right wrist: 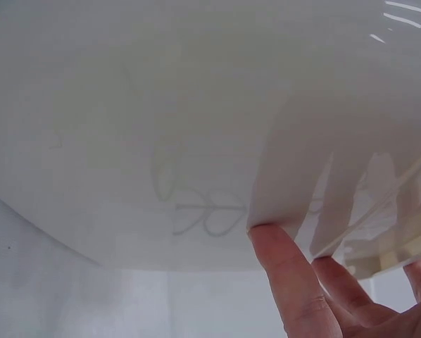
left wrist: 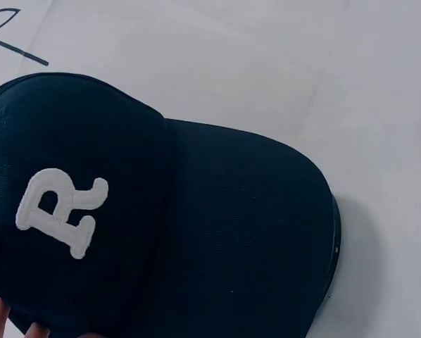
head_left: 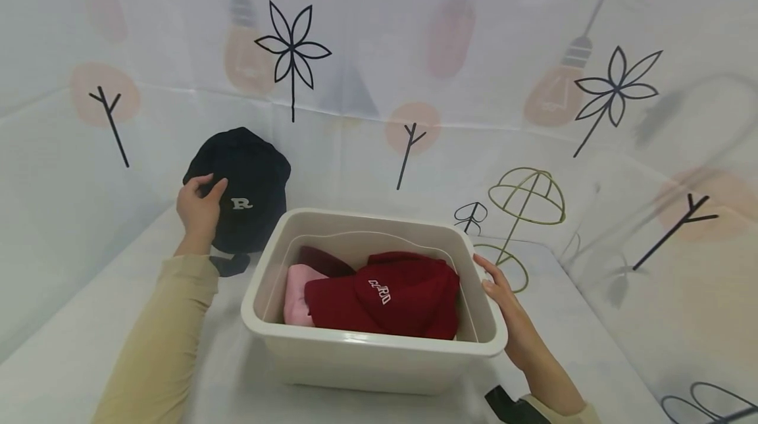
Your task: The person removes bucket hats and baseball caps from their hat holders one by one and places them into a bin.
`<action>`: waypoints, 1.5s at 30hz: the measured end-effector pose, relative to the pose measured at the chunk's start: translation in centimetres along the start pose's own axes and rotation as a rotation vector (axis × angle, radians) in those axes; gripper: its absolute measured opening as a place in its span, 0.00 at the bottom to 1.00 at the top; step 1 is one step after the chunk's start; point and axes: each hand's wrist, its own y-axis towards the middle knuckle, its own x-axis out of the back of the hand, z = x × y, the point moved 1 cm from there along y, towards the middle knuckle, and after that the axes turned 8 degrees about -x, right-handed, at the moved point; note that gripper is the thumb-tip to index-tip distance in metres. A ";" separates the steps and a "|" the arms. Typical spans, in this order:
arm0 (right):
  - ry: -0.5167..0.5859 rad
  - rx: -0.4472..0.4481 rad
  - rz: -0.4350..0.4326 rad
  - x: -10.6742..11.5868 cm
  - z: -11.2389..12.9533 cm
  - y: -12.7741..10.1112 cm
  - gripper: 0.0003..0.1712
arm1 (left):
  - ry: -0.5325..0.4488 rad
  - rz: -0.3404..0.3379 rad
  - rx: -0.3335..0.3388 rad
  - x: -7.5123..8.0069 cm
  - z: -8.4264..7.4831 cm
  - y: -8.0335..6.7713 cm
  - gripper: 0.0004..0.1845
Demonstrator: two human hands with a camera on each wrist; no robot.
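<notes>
Left hand (head_left: 200, 208) pinches the black cap (head_left: 245, 188) loosely while the right hand (head_left: 503, 309) lies flat-fingered on the bin (head_left: 379, 345) rim, so the cap could easily slip.

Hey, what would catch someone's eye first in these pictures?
Probably the red cap lying in the white bin at the centre of the table, beside something pink. Next, the black cap with a white R, left of the bin, gripped by the left hand. The right hand rests on the bin's right rim.
</notes>
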 end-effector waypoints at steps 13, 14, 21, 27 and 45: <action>0.009 -0.007 -0.004 0.0 -0.1 -0.1 0.27 | -0.194 -0.153 0.219 -0.3 -1.2 0.2 0.08; 0.009 -0.009 -0.003 0.0 -0.1 -0.1 0.27 | -0.216 -0.160 0.232 -0.2 -1.4 0.2 0.09; 0.000 -0.017 -0.010 -0.1 0.0 -0.2 0.27 | -0.314 -0.206 0.269 0.2 -2.7 0.4 0.11; 0.005 -0.011 -0.005 -0.1 0.0 -0.1 0.27 | -0.386 -0.229 0.268 0.6 -4.2 0.7 0.09; 0.015 -0.001 0.004 0.0 0.0 0.0 0.27 | -0.304 -0.270 0.182 1.3 -7.6 2.5 0.07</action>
